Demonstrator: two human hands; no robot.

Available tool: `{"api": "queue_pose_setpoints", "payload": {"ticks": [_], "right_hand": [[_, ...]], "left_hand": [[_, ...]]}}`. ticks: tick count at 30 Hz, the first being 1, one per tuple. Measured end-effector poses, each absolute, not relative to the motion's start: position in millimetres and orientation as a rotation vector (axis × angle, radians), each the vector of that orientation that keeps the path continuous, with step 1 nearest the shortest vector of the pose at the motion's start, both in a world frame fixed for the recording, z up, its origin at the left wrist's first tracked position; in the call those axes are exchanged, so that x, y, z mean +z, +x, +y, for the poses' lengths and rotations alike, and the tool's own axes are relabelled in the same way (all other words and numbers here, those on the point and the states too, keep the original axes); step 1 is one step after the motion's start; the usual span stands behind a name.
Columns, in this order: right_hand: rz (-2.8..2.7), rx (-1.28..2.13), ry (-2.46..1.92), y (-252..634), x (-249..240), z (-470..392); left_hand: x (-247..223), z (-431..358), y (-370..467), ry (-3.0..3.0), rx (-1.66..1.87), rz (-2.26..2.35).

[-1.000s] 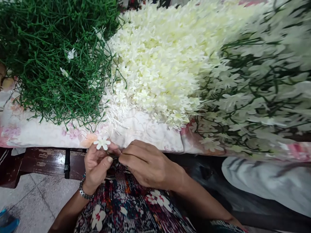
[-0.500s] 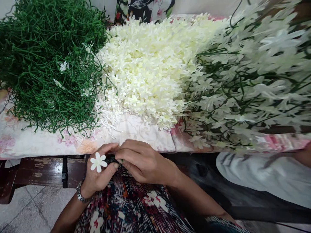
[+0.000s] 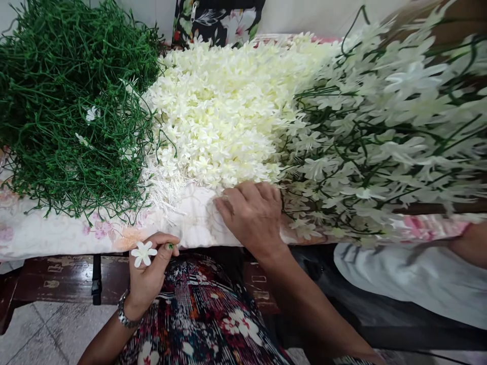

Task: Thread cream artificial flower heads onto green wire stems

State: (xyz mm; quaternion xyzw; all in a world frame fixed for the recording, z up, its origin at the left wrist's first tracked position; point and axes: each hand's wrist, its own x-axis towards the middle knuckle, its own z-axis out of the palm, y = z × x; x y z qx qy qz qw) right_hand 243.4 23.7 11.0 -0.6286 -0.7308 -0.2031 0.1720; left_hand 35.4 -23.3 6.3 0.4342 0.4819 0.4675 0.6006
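Note:
My left hand [image 3: 152, 266] is closed in a pinch on a green stem, whose tip shows between thumb and forefinger. A white artificial flower [image 3: 143, 253] sits at the back of that hand, facing up. Palm down, my right hand [image 3: 253, 213] is at the front edge of a heap of loose white petal flowers [image 3: 224, 116]. Its thumb stands apart from the other fingers, whose tips are partly hidden against the flowers. I see nothing held in it.
Bare green stems [image 3: 76, 111] are piled at the left. Finished-looking white flower stems [image 3: 365, 152] spread at the right. A floral cloth [image 3: 190, 218] covers the table, and a black flowered bag [image 3: 220, 23] stands behind. Another person's white-clothed leg [image 3: 403, 279] is at the right.
My right hand has left the left hand and moved forward and right to the white flower heap. The left hand keeps its pinch on the stem.

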Motion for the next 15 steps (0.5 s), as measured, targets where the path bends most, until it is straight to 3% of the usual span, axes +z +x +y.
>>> {"api": "queue_pose_setpoints", "payload": {"ticks": [6, 15], "right_hand": [[-2.117, -0.615, -1.720, 237.7, 11.4, 19.2], [-2.178, -0.305, -1.039, 210.8, 22.6, -12.8]], "left_hand": [[12.7, -19.0, 42.0, 0.876, 1.099, 1.047], [23.2, -14.0, 54.9, 0.649, 1.101, 1.015]]}}
